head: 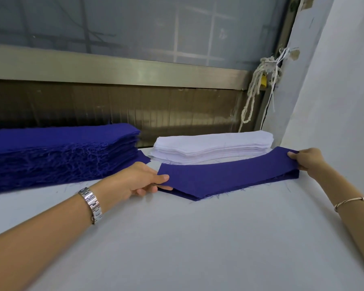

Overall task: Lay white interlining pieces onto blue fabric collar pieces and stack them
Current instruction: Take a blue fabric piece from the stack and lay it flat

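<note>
A blue collar piece (225, 177) lies on top of a thin blue stack in the middle of the white table (187, 244). My left hand (139, 180) pinches its left end between thumb and fingers. My right hand (308, 160) pinches its right end, thumb on top. Just behind it sits a pile of white interlining pieces (214, 147). A tall stack of blue collar pieces (57, 152) with frayed edges stands at the left.
A metal window frame (118, 70) and a dark sill run along the back of the table. A white rope with a yellow padlock (263, 80) hangs in the right corner. A pale wall (334, 97) borders the table on the right.
</note>
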Demonstrator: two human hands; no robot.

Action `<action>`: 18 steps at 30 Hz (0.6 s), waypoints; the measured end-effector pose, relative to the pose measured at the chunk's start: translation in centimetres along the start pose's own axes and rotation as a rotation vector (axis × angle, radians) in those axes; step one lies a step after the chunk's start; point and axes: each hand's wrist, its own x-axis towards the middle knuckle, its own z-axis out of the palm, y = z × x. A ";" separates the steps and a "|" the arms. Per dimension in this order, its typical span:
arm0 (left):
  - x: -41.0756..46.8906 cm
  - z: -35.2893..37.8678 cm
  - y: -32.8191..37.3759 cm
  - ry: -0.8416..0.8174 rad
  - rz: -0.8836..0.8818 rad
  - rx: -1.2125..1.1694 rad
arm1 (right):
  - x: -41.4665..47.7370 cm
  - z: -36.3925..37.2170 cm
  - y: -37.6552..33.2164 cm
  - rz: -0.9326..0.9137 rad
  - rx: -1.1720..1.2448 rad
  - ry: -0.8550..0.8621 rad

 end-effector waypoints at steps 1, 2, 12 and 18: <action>0.1 -0.1 -0.1 0.015 -0.006 0.009 | 0.1 0.0 0.2 0.005 -0.016 0.000; 0.2 -0.1 -0.3 0.029 -0.013 0.022 | 0.0 0.0 0.3 0.008 -0.030 -0.002; 0.3 -0.4 -0.8 0.080 -0.030 0.161 | -0.9 0.2 0.9 -0.077 -0.171 0.012; 0.3 -0.3 -0.8 0.155 0.030 0.332 | -1.5 0.1 1.2 -0.188 -0.285 0.052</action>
